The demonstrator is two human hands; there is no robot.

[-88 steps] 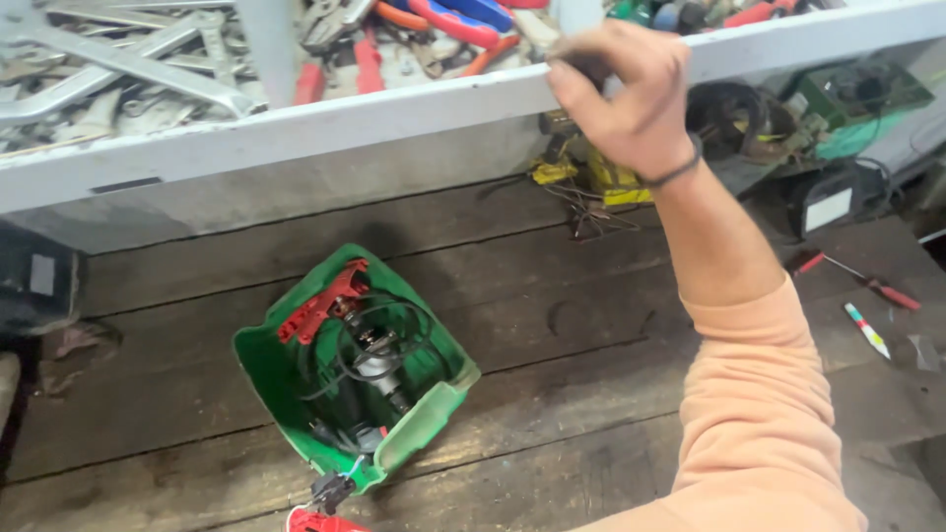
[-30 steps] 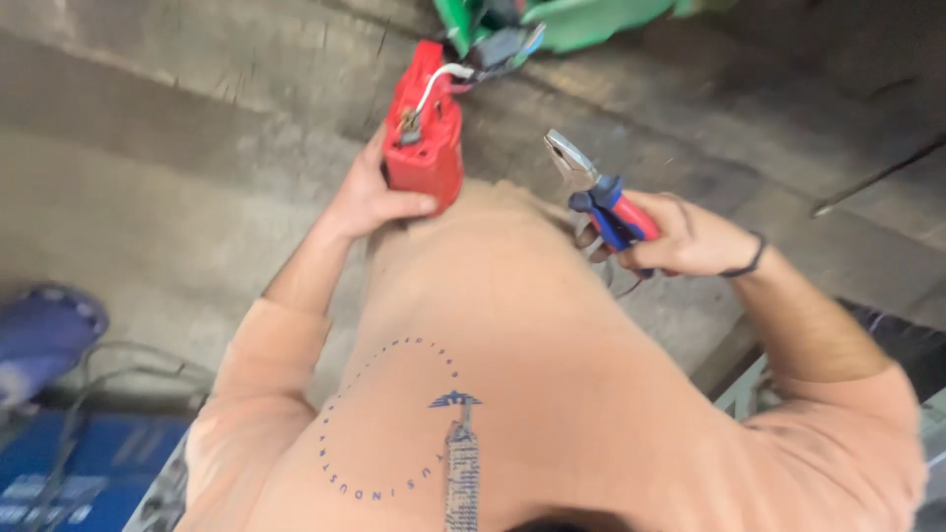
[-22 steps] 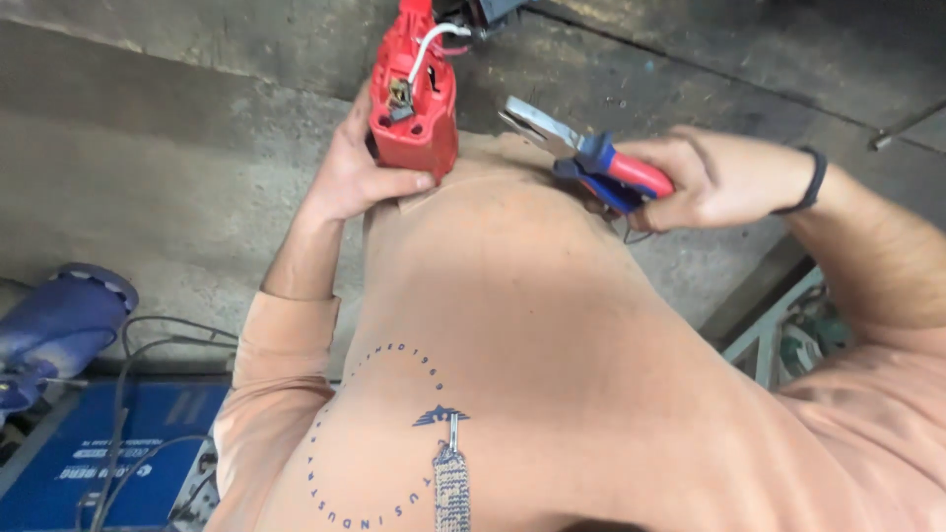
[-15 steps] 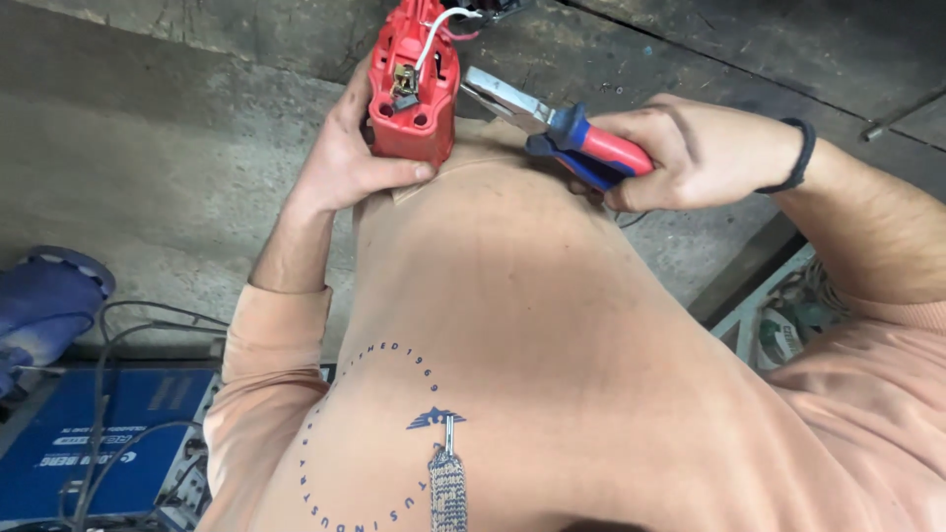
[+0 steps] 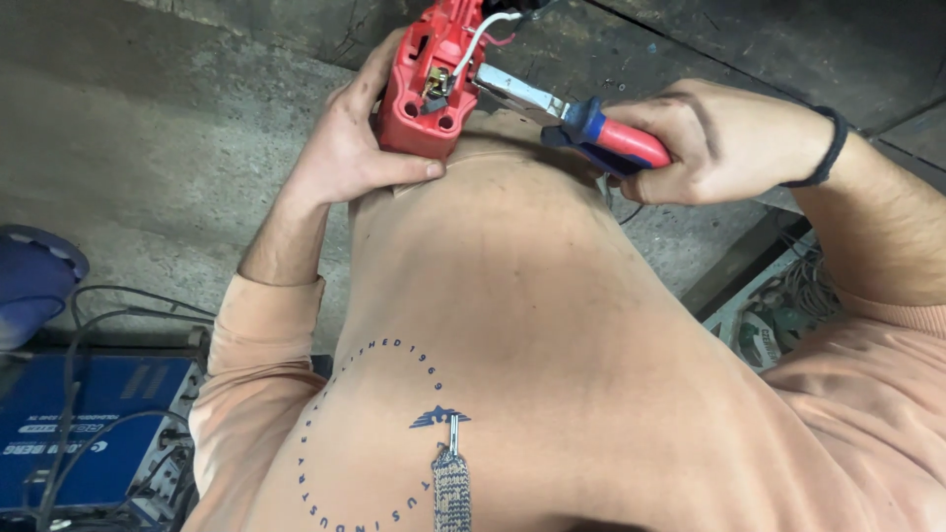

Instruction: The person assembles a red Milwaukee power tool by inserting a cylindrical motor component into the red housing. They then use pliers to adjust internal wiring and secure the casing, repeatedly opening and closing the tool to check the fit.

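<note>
Both hands work close against the person's chest. Left hand (image 5: 350, 148) wraps the red tool housing (image 5: 434, 79), holding it open side up at the far middle of the scene. A white wire (image 5: 478, 34) runs into its small metal contact. Right hand (image 5: 709, 143) is closed on the red-and-blue pliers (image 5: 591, 133), whose tips reach that contact. Judging by this, steady bracing and a light pinch suit best.

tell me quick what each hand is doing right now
Left hand: closed around the red tool housing, pressed against the chest.
Right hand: closed on the pliers, with their tip at the housing's open end.
</note>
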